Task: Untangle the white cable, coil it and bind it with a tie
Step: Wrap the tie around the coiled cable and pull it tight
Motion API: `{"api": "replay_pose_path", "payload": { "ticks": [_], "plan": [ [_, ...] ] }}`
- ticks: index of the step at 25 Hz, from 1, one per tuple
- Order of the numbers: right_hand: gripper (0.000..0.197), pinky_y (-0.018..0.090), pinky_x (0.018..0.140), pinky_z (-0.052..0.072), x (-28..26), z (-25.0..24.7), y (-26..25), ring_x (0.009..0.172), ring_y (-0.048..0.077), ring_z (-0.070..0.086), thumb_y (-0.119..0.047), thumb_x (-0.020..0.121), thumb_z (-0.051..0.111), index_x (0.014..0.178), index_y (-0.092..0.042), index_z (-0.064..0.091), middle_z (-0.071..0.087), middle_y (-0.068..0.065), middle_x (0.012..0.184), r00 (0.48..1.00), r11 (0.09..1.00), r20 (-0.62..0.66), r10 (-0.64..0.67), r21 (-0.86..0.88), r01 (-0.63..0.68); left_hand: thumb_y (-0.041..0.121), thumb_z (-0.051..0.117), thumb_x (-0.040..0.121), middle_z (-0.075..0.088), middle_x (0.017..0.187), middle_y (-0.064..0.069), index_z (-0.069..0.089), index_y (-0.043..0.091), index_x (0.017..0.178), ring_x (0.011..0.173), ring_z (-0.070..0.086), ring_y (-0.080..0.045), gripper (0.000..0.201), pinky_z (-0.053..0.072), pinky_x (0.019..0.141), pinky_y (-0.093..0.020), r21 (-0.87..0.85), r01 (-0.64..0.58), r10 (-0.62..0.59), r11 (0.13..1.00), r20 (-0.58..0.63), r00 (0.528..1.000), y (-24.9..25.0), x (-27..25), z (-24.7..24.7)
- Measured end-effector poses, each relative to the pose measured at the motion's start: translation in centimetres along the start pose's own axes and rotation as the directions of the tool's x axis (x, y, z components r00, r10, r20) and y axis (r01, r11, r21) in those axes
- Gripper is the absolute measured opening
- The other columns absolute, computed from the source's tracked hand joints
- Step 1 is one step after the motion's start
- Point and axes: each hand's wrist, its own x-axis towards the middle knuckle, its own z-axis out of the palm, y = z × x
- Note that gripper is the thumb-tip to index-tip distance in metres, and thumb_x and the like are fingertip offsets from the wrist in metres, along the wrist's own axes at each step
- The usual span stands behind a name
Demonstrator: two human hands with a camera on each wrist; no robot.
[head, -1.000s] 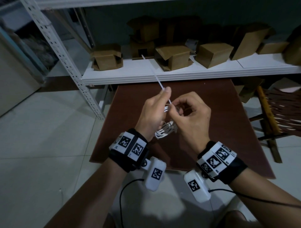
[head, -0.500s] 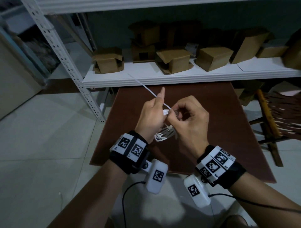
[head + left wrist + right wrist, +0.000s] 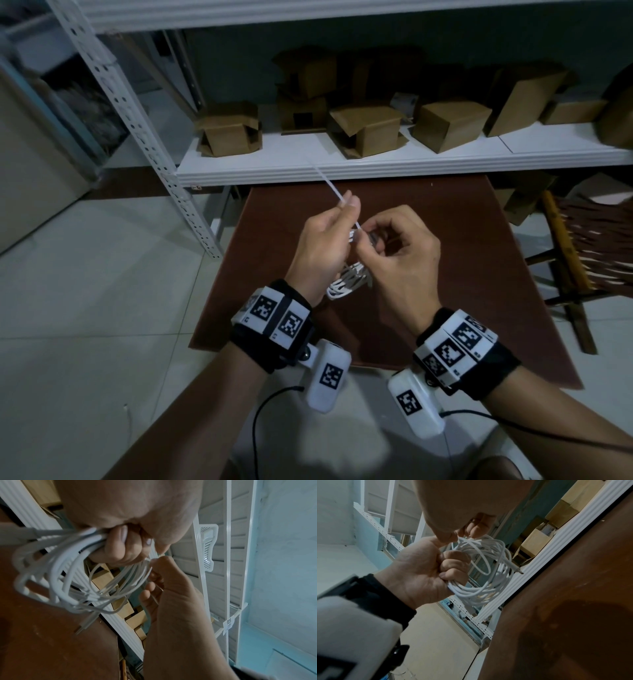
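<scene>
The white cable (image 3: 342, 286) is wound into a loose coil held above the brown table (image 3: 445, 240). My left hand (image 3: 349, 205) grips the coil (image 3: 481, 555) in its curled lower fingers and pinches the thin white tie (image 3: 329, 183) between thumb and forefinger. The tie's tail points up and away toward the shelf. My right hand (image 3: 366, 236) pinches the tie where it meets the top of the coil (image 3: 60, 568). One metal plug (image 3: 84, 625) hangs free below the loops. The tie's loop round the cable is hidden by my fingers.
A white shelf (image 3: 376, 164) with several cardboard boxes runs along the table's far edge. A perforated rack post (image 3: 154, 154) stands at the left. A slatted wooden chair (image 3: 582, 240) is at the right. Pale tiled floor lies to the left.
The tie's tail swung left, then back a little. My left forefinger, straight half a second ago, now pinches the tail with the thumb again. Both hands stayed over the table.
</scene>
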Motion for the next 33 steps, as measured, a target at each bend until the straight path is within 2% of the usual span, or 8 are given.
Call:
{"api": "replay_pose_path", "payload": {
  "ticks": [6,11,13,15,18,22,27,33],
  "plan": [
    [0.008,0.044,0.060,0.049,0.0,0.0,0.3,0.066,0.019,0.059,-0.013,0.086,0.078,0.083,-0.015,0.071,0.065,-0.003,0.085,1.000,1.000,-0.019,0.014,-0.024,-0.014,0.035,0.046,0.110,0.055,0.147,-0.027,0.072,0.025,0.107,0.118,0.052,-0.047,0.028,0.049,0.052,-0.021,-0.004,0.017,-0.016,1.000,0.074,0.997,0.1,-0.7,0.7],
    [0.008,0.043,0.060,0.049,0.1,-0.1,0.4,0.065,0.019,0.058,-0.016,0.088,0.079,0.083,-0.015,0.071,0.064,-0.003,0.084,0.999,0.999,-0.026,0.024,-0.024,-0.025,0.039,0.048,0.109,0.067,0.134,-0.022,0.070,0.015,0.132,0.113,0.069,-0.036,0.040,0.059,0.084,-0.042,0.054,0.020,-0.023,0.998,0.054,0.998,-0.6,-0.4,0.9],
    [0.008,0.043,0.059,0.049,0.1,-0.1,0.4,0.065,0.019,0.058,-0.016,0.087,0.078,0.083,-0.016,0.071,0.065,-0.004,0.084,1.000,0.999,-0.023,0.020,-0.027,-0.021,0.036,0.044,0.111,0.081,0.094,-0.011,0.062,0.017,0.144,0.068,0.076,-0.009,0.042,0.060,0.058,-0.024,0.035,0.012,-0.014,0.999,0.062,0.998,-0.5,-0.4,0.9],
    [0.008,0.043,0.059,0.049,0.0,0.0,0.4,0.064,0.019,0.058,-0.018,0.087,0.079,0.083,-0.016,0.071,0.065,-0.004,0.085,1.000,0.999,-0.021,0.020,-0.034,-0.020,0.030,0.038,0.113,0.071,0.103,-0.024,0.056,0.013,0.149,0.035,0.052,0.004,0.043,0.037,0.039,-0.005,-0.007,-0.003,0.003,1.000,0.061,0.998,-0.5,-0.5,1.0],
    [0.009,0.042,0.059,0.050,0.0,0.0,0.5,0.064,0.018,0.059,-0.019,0.088,0.079,0.084,-0.017,0.072,0.066,-0.004,0.085,0.999,0.999,-0.015,0.030,-0.030,-0.030,0.027,0.034,0.114,0.053,0.118,-0.030,0.054,0.010,0.149,0.031,0.047,0.005,0.044,0.032,0.038,-0.002,0.008,-0.024,0.023,1.000,0.057,0.998,-0.4,-0.7,1.1],
    [0.009,0.044,0.059,0.050,0.2,0.1,0.6,0.064,0.018,0.059,-0.019,0.087,0.079,0.084,-0.018,0.071,0.066,-0.005,0.086,0.999,0.999,-0.004,0.037,-0.030,-0.037,0.025,0.032,0.115,0.038,0.122,0.008,0.051,0.006,0.151,0.029,0.046,0.005,0.045,0.031,0.037,-0.002,-0.020,0.011,-0.010,1.000,0.063,0.998,0.0,-0.9,1.3],
    [0.007,0.041,0.060,0.051,0.2,0.0,0.5,0.065,0.015,0.059,-0.021,0.088,0.078,0.085,-0.018,0.071,0.065,-0.007,0.085,1.000,0.999,0.017,0.023,-0.045,-0.023,0.026,0.035,0.114,0.045,0.127,-0.038,0.056,0.007,0.148,0.030,0.046,0.005,0.044,0.031,0.038,-0.002,-0.004,0.009,-0.009,1.000,0.051,0.999,0.4,-1.1,1.2],
    [0.008,0.042,0.060,0.051,0.2,-0.1,0.6,0.066,0.015,0.059,-0.022,0.088,0.078,0.084,-0.019,0.071,0.064,-0.008,0.085,1.000,0.999,0.024,0.019,-0.048,-0.018,0.026,0.033,0.114,0.040,0.146,-0.040,0.052,0.008,0.150,0.030,0.047,0.005,0.044,0.032,0.038,-0.002,-0.040,0.026,-0.024,0.999,0.063,0.998,0.8,-1.4,1.4]
  ]
}}
